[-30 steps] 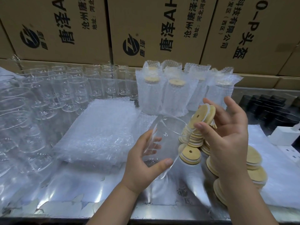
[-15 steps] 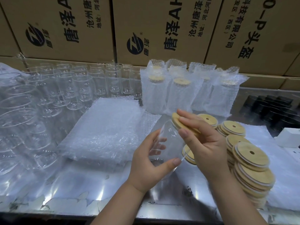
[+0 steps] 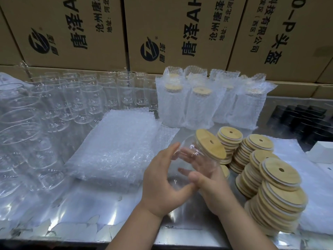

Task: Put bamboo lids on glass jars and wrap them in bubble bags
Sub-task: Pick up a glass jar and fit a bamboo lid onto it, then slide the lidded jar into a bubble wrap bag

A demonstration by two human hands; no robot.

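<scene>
A clear glass jar (image 3: 193, 159) is held tilted above the metal table, its mouth pointing up and to the right. A round bamboo lid (image 3: 210, 143) with a small hole sits on that mouth. My left hand (image 3: 163, 184) grips the jar's base from the left. My right hand (image 3: 210, 179) wraps the jar's body from the right, its fingers showing through the glass. Piles of loose bamboo lids (image 3: 270, 179) lie to the right. A flat stack of bubble bags (image 3: 115, 147) lies to the left of the hands.
Several empty glass jars (image 3: 72, 101) stand across the left and back. Several lidded jars wrapped in bubble bags (image 3: 207, 103) stand at the back centre. Cardboard boxes (image 3: 162, 31) form a wall behind. Black items (image 3: 306, 121) and a white box (image 3: 322, 152) sit at far right.
My right hand pressed the bamboo lid onto the jar's mouth, then slid down to grip the jar's body. The jar stays tilted in my left hand.
</scene>
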